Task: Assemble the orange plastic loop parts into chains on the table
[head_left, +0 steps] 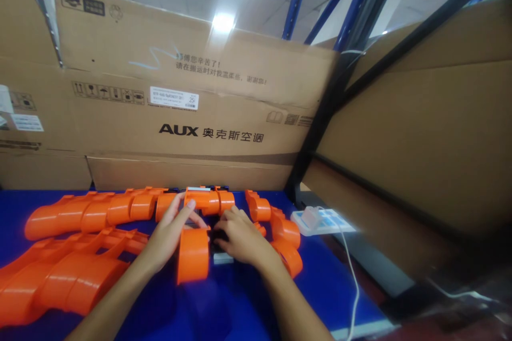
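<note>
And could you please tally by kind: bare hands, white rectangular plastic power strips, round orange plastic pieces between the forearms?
Bare hands: 2 (left hand, right hand)
White rectangular plastic power strip: 1
Round orange plastic piece there: 1
Total: 4

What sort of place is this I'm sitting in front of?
Probably a workshop or warehouse workbench: orange plastic pieces are laid out on a blue tabletop, a large printed cardboard panel stands behind, and a metal frame resembles storage racking.
</note>
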A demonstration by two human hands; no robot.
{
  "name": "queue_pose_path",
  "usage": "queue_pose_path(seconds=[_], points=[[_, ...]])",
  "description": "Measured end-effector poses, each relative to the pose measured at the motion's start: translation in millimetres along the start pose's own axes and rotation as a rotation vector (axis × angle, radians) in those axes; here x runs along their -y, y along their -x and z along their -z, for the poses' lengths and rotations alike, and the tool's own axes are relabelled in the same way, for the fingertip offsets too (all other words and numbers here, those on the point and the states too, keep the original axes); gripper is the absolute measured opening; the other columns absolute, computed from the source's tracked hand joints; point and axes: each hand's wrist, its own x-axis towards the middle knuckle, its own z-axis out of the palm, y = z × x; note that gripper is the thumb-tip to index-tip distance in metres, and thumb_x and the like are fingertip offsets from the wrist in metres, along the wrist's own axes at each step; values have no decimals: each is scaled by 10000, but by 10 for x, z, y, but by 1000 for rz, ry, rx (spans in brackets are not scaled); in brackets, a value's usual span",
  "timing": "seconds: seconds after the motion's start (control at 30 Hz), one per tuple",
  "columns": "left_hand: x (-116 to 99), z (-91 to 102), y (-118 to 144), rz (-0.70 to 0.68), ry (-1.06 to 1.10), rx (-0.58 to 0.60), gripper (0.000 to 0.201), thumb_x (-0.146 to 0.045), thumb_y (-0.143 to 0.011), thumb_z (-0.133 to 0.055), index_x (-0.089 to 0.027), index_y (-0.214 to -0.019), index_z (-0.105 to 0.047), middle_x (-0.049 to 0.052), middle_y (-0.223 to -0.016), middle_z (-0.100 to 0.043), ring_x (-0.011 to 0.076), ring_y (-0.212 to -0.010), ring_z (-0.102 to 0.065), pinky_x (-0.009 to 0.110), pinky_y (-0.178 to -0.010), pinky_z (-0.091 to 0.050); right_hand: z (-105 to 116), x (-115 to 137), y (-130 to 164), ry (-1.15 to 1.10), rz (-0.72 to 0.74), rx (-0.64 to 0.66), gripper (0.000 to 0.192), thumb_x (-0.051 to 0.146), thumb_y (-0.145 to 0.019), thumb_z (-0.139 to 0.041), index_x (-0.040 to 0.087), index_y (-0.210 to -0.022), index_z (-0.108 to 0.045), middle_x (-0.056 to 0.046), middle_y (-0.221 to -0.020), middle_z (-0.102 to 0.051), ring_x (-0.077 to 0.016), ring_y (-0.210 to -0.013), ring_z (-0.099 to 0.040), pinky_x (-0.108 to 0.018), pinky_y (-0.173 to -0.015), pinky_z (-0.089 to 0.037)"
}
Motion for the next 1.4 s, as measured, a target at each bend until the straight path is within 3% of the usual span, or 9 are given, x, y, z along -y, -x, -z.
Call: queue_pose_path(seconds=[0.23, 0.37, 0.47, 0.6, 0.7, 0.83, 1.0, 1.23, 1.4], points=[[30, 1, -5, 10, 14, 14, 435, -552, -897, -554, -268, -1204, -432, 15, -781, -733, 234, -647, -728, 291, -574, -540, 24, 15, -5, 6, 6, -8, 139, 296, -923, -615, 199, -1006, -669, -87, -1012, -643, -241, -1005, -568, -339, -853, -409], [1, -18, 8, 24, 49, 42, 420, -541, -907, -547, -278, -1208, -419, 30, -868, -743, 242, -645, -732, 318, -565, -553, 120, 36, -1, -226, -92, -207, 238, 338, -1014, -453, 209, -1200, -524, -66, -952, -666, -212, -839, -636, -309, -732, -453], [1, -17, 2, 12, 33, 57, 400, -531, -918, -538, -264, -1201, -445, 55, -958, -742, 227, -687, -739, 305, -598, -555, 153, 90, -3, -442, -73, -400, 284, 323, -1029, -419, 229, -1296, -440, -45, -928, -668, -182, -734, -639, -297, -685, -487], [44, 0, -13, -5, -20, 82, 399, -509, -914, -563, -243, -1200, -479, 64, -989, -729, 219, -725, -739, 304, -643, -557, 146, 168, -12, -450, 46, -587, 302, 253, -988, -513, 256, -1290, -523, -83, -1123, -647, -191, -864, -639, -322, -752, -528], [75, 3, -17, -24, -74, 107, 427, -497, -914, -572, -229, -1237, -495, 75, -1013, -717, 232, -797, -737, 327, -695, -565, 119, 190, -23, -409, 98, -644, 291, 209, -958, -558, 249, -1246, -579, -87, -1117, -653, -216, -938, -629, -351, -783, -539], [99, -6, -27, -67, -124, 110, 428, -489, -920, -565, -223, -1250, -507, 83, -1024, -704, 250, -915, -713, 335, -731, -561, 91, 189, -33, -403, 109, -669, 294, 192, -940, -588, 245, -1228, -611, -90, -1137, -653, -221, -954, -633, -362, -792, -553], [90, -20, -34, -51, -132, 126, 450, -488, -902, -592, -219, -1251, -501, 93, -1067, -695, 221, -804, -703, 348, -703, -567, 99, 204, -37, -407, 103, -682, 291, 202, -933, -600, 254, -1217, -638, -85, -1096, -638, -210, -933, -638, -355, -790, -559], [61, -59, 23, -40, -66, 151, 442, -445, -872, -653, -228, -1234, -521, 80, -1081, -683, 245, -925, -692, 360, -745, -587, 66, 221, -50, -464, 103, -652, 294, 227, -940, -598, 261, -1227, -651, -76, -1046, -628, -194, -892, -623, -342, -781, -545], [25, -51, 42, 57, 72, 146, 446, -403, -855, -682, -233, -1226, -502, 57, -948, -710, 227, -753, -729, 342, -660, -585, 153, 178, -29, -543, 58, -561, 417, 293, -967, -554, 270, -1384, -540, -66, -1057, -646, -176, -823, -618, -321, -750, -531]])
